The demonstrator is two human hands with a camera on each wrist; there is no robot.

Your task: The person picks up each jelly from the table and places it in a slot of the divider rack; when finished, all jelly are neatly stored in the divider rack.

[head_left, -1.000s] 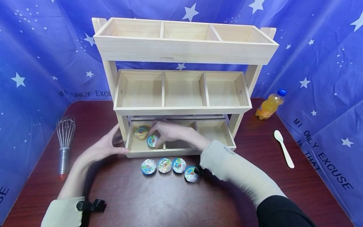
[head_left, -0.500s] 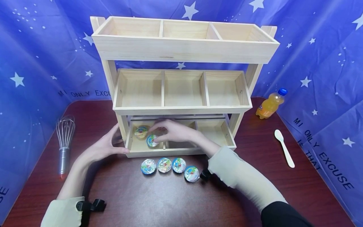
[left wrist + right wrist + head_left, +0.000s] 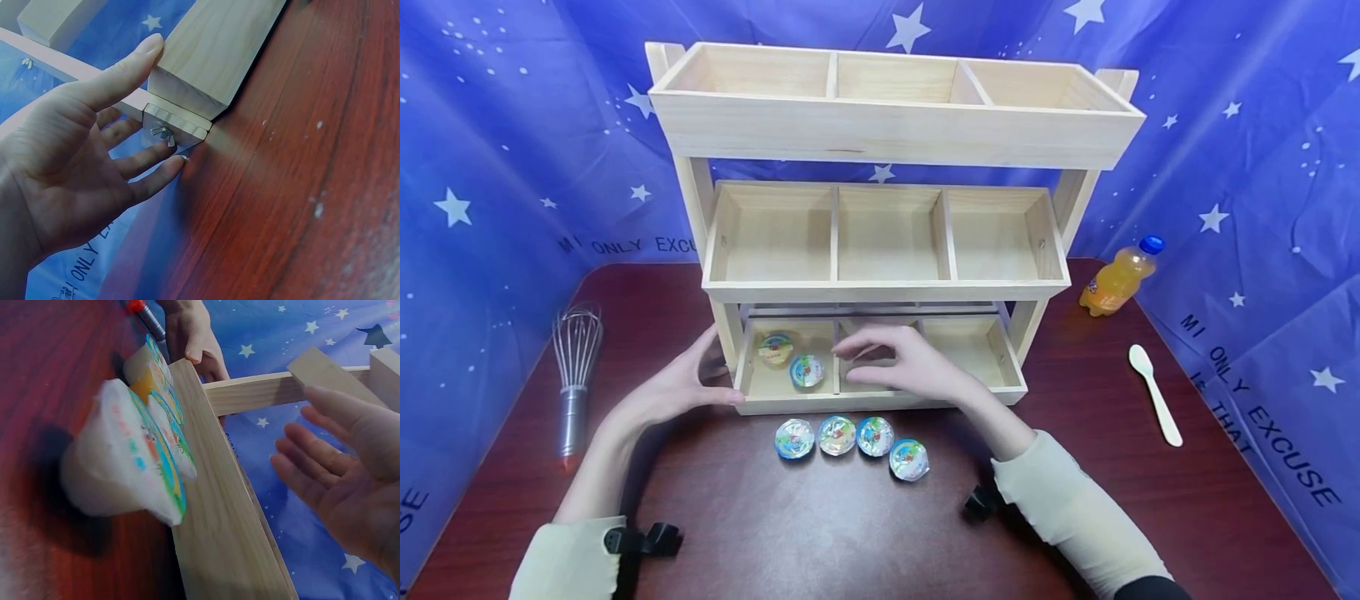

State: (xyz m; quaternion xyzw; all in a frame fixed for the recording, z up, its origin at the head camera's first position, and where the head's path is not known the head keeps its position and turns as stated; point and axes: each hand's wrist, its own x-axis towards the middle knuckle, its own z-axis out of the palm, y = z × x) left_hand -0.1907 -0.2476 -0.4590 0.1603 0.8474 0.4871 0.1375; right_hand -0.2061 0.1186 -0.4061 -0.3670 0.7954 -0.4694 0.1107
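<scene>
My left hand (image 3: pixel 685 386) spans the left end of the wooden rack's lowest tray (image 3: pixel 880 403). Its thumb touches the tray's front corner and its fingers lie loosely along the end, by a wing nut (image 3: pixel 165 133). Over the tray's middle compartment hovers my right hand (image 3: pixel 910 360), fingers loosely bent and holding nothing. Left of it, in the left compartment, lie two foil-lidded jelly cups: a yellowish one (image 3: pixel 776 349) at the back and a whitish-blue one (image 3: pixel 807 371) nearer the divider. Several more jelly cups (image 3: pixel 837 436) stand in a row on the table before the tray.
Above are the rack's middle tray (image 3: pixel 887 292) and top tray (image 3: pixel 895 129), each with three compartments. A whisk (image 3: pixel 574 375) lies at the left. At the right are an orange drink bottle (image 3: pixel 1120 277) and a white spoon (image 3: pixel 1155 396). A starry blue curtain (image 3: pixel 512 192) surrounds the table.
My right hand has let go of the whitish-blue jelly cup in the left compartment and drawn back to the right over the middle one. My left hand stays in place.
</scene>
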